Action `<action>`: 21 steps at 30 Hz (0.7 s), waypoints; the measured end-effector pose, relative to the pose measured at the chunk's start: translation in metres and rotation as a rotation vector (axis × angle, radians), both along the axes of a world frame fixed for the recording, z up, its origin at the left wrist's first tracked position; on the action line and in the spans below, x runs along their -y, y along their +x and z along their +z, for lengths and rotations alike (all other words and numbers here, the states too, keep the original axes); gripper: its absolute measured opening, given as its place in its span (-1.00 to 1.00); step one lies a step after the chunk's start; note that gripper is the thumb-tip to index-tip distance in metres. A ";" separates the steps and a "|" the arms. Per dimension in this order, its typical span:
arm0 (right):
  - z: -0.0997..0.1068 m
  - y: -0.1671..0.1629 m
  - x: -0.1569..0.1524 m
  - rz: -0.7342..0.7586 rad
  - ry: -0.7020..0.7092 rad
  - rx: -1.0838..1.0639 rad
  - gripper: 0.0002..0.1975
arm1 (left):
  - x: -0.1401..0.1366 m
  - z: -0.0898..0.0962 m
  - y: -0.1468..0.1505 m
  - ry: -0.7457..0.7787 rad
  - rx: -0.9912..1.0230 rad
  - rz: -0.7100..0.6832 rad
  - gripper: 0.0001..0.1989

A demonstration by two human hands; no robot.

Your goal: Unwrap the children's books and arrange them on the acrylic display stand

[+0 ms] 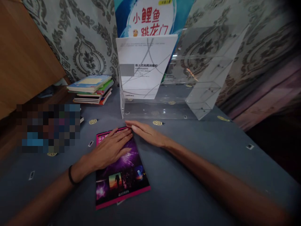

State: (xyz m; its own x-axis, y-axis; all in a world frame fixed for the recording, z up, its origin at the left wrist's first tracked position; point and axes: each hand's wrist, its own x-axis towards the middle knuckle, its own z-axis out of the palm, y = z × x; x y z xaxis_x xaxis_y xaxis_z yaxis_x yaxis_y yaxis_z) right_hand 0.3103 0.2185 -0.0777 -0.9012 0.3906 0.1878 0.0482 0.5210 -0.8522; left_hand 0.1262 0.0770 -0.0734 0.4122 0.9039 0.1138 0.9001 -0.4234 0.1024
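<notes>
A book with a purple and black cover and pink edges lies on the table, turned slightly. My left hand rests flat across its upper part, fingers stretched out, covering much of the title. My right hand is at the book's top right corner, its fingers extended and their tips touching or nearly touching that corner. Just behind the hands stands a clear acrylic rack with tiers. On its left side it holds a white manual and, behind that, a blue picture book.
A stack of books stands at the back left. In front of it is a blurred-out item. The grey-blue tablecloth has a pineapple print. A wooden panel is at the left, a pink curtain at the right.
</notes>
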 end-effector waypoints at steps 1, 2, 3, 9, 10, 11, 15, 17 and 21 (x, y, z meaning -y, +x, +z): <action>0.000 0.000 0.000 -0.004 0.012 0.001 -0.45 | 0.001 0.001 0.001 -0.007 0.008 -0.010 -0.46; 0.000 0.000 0.001 -0.006 0.022 0.000 -0.46 | 0.003 0.002 0.002 -0.011 0.017 -0.024 -0.47; 0.000 0.000 0.001 -0.006 0.030 -0.002 -0.46 | 0.004 0.003 0.003 -0.013 0.026 -0.040 -0.48; -0.002 0.000 0.002 -0.014 0.049 -0.002 -0.44 | 0.008 0.005 0.009 0.003 0.039 -0.037 -0.47; -0.002 -0.001 0.002 -0.013 0.052 -0.003 -0.43 | 0.008 0.005 0.010 -0.002 0.037 -0.036 -0.46; -0.003 -0.001 0.002 -0.012 0.055 -0.005 -0.43 | 0.009 0.006 0.010 -0.010 0.036 -0.041 -0.46; -0.005 -0.001 0.002 -0.004 0.083 -0.028 -0.39 | 0.014 0.007 0.013 -0.051 0.052 -0.127 -0.50; -0.006 -0.002 0.002 0.000 0.097 -0.033 -0.40 | 0.015 0.008 0.015 -0.050 0.054 -0.154 -0.50; -0.007 -0.002 0.003 -0.001 0.108 -0.028 -0.43 | 0.016 0.010 0.017 -0.051 0.055 -0.167 -0.49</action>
State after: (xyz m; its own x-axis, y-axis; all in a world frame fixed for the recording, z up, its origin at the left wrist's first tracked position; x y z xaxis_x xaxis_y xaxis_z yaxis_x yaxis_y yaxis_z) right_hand 0.3084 0.2157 -0.0846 -0.8944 0.3679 0.2543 0.0255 0.6095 -0.7923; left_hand 0.1429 0.0607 -0.0630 0.5512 0.8288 0.0964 0.8103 -0.5592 0.1749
